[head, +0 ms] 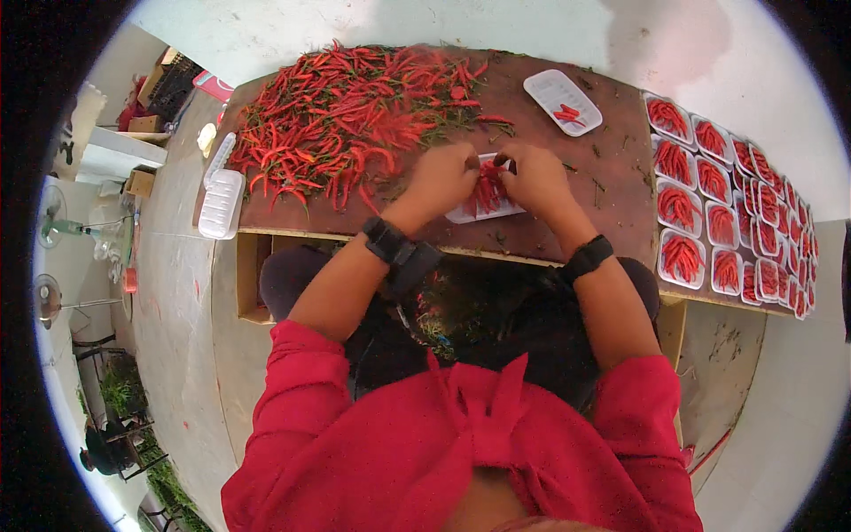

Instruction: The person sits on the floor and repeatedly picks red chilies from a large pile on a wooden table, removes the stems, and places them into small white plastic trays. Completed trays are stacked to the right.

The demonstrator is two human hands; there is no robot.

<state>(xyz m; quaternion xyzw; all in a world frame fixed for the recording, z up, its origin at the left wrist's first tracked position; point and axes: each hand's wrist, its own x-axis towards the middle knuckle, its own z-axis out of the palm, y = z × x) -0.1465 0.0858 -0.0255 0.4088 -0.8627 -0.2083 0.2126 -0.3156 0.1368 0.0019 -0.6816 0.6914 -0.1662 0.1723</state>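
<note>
Directly in front of me a white foam tray (500, 211) lies near the table's front edge, with red chili peppers (487, 193) heaped in it. My left hand (444, 174) is curled over the tray's left side, fingertips drawn together close to the peppers; whether it pinches one is hidden. From the right, my right hand (536, 175) closes thumb and fingers on the peppers at the top of the heap. Left of both hands spreads a large pile of red chili peppers (346, 113) with green stems.
Beyond my right hand lies a white tray (555, 93) with a few peppers. Several filled trays (679, 206) crowd the table's right end, some stacked. White trays (222, 206) sit at the left edge. Stem bits litter the brown tabletop (615, 173).
</note>
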